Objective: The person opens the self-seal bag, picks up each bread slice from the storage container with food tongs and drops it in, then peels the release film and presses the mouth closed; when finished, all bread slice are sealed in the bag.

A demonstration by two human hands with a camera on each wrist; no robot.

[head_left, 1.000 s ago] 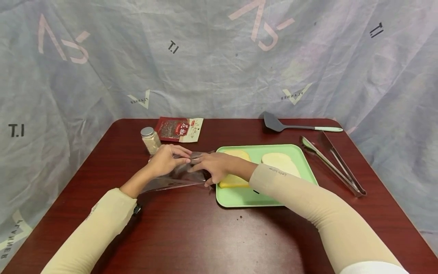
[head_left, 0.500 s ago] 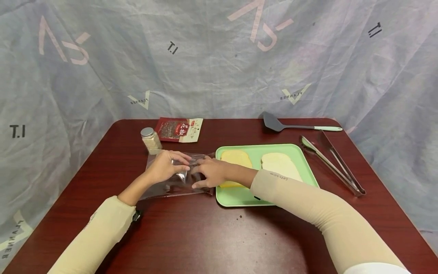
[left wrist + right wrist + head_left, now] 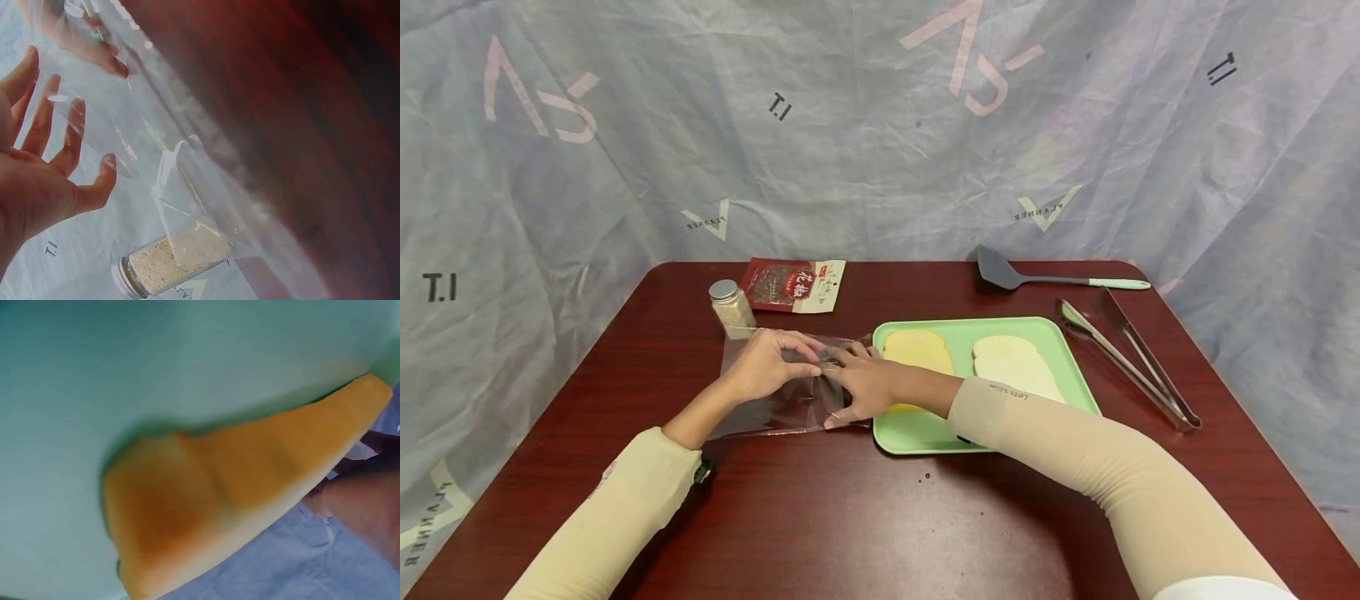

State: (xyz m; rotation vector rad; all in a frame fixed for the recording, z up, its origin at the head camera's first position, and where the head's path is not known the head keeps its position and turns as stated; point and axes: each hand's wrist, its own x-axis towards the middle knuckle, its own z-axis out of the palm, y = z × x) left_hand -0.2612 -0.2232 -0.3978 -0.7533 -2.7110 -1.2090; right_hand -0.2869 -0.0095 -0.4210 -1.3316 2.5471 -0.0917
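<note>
In the head view, a clear plastic bag or film (image 3: 775, 414) lies on the table, left of a green tray (image 3: 917, 437). My left hand (image 3: 760, 367) is over it, thumb and fingertips apart; the left wrist view shows this hand (image 3: 50, 175) with loosely bent fingers at the film (image 3: 206, 181). My right hand (image 3: 868, 385) touches the film's right part with spread fingers, its wrist above the tray. Yellowish bread (image 3: 917, 346) lies partly under that wrist, and its browned crust (image 3: 250, 462) fills much of the right wrist view beside my fingers (image 3: 319, 497).
A pale bread slice (image 3: 1011, 358) lies on the tray's right side. The jar (image 3: 733, 310) stands at the film's back left corner, a red seasoning packet (image 3: 782, 285) behind. A grey spatula (image 3: 1000, 271) and metal tongs (image 3: 1127, 362) lie at the right.
The film has spread flatter, its front edge closer to the table's front. My right hand's fingers have fanned out over it; the left hand has shifted only slightly.
</note>
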